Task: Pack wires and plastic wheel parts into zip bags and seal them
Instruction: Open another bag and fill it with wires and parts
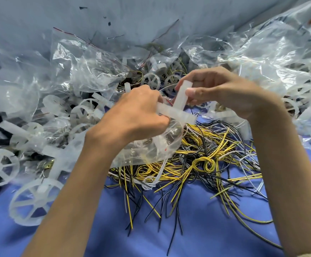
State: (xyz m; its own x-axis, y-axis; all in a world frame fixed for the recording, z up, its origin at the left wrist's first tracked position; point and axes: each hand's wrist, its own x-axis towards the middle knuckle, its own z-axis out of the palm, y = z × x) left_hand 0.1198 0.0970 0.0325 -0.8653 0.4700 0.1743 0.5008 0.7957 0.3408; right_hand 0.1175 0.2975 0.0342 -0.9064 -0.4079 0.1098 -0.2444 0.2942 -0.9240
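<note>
My right hand (215, 91) is pinching the translucent white cross-shaped plastic part (180, 108), my left hand (138, 115) is gripping the clear zip bag (147, 147) at its mouth, above the yellow-and-black wire pile (206, 160); I should be holding that mouth wide, tilting one arm in first

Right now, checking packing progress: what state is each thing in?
zip bag: unsealed, gripped by left hand.
cross-shaped plastic part: partly in bag, pinched by right hand.
wires: loose pile, unpacked.
wheels: loose, unpacked.
</note>
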